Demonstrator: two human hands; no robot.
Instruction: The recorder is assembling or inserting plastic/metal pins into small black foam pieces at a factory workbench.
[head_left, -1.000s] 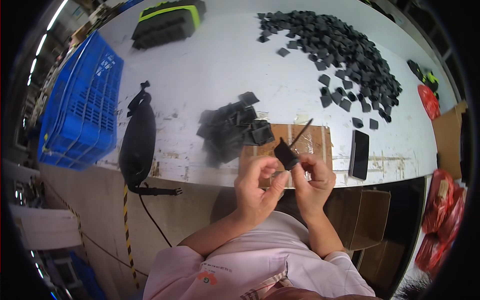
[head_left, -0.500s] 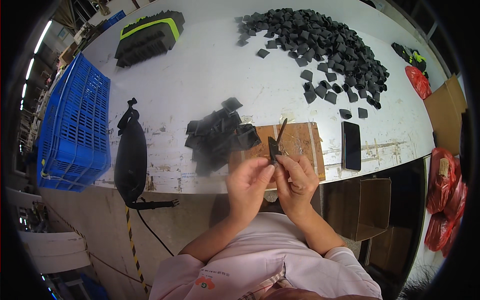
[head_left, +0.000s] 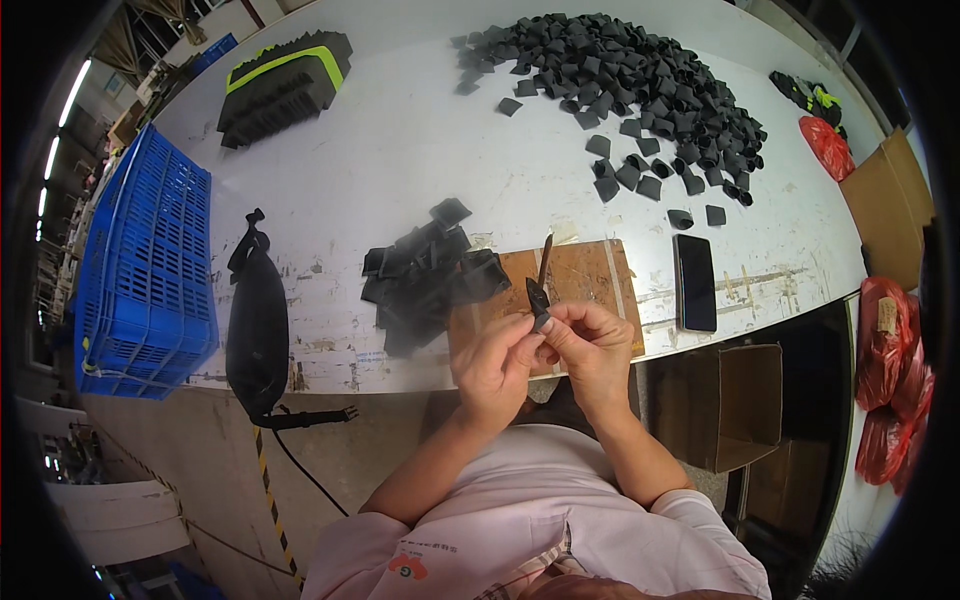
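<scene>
My left hand [head_left: 492,365] and my right hand [head_left: 592,345] come together over the front edge of the table. Their fingers are pinched on a small black piece of material [head_left: 537,298], whose lower end they cover. A thin brown pointed strip [head_left: 545,260] rises just beyond the piece; whether they touch I cannot tell. Beneath lies a brown board [head_left: 605,275] with tape along its right side. Left of the board is a loose heap of flat black pieces [head_left: 420,285], partly overlapping it. A big pile of small black tube-like pieces [head_left: 640,90] spreads across the far right.
A dark phone [head_left: 695,283] lies right of the board. To the left are a black pouch with a strap [head_left: 258,335] and a blue plastic crate [head_left: 150,270]. A dark stack with a lime-green band [head_left: 285,90] sits far left. Red bags [head_left: 885,350] and cardboard boxes [head_left: 748,405] flank the right.
The hands and the black piece have shifted slightly left, and the grip on the piece has turned a little. The whole view has also moved slightly.
</scene>
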